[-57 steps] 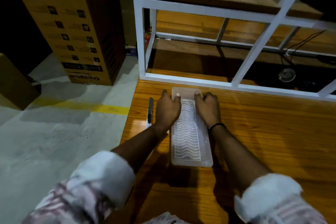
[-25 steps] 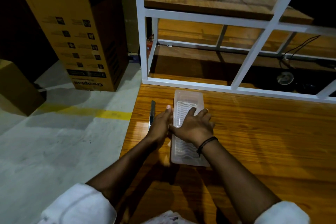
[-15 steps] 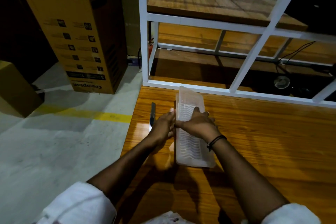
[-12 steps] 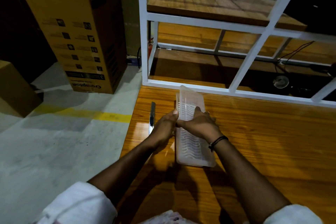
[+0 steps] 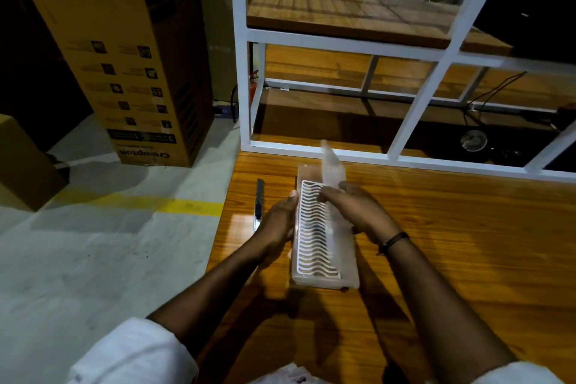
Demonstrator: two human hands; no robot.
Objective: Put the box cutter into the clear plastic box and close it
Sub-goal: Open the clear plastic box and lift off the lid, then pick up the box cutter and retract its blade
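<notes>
On the wooden bench point(image 5: 452, 243) the clear plastic box point(image 5: 324, 277) lies lengthwise with its lid point(image 5: 332, 165) tipped up on edge along the right side, showing a white wavy tray point(image 5: 314, 237) inside. Pressed flat against the box's left wall is the left hand point(image 5: 279, 221), its grip loose around the side, thumb at the rim. Over the tray's far end the right hand point(image 5: 358, 212) has its grip pinched on the raised lid, a dark band point(image 5: 394, 240) on its wrist. Just left of the left grip, apart from the box and near the bench edge, lies the box cutter point(image 5: 258, 203), untouched. Beyond both grips stands a white metal frame point(image 5: 311, 40); a tall cardboard carton point(image 5: 124, 56) sits on the floor far to the left.
</notes>
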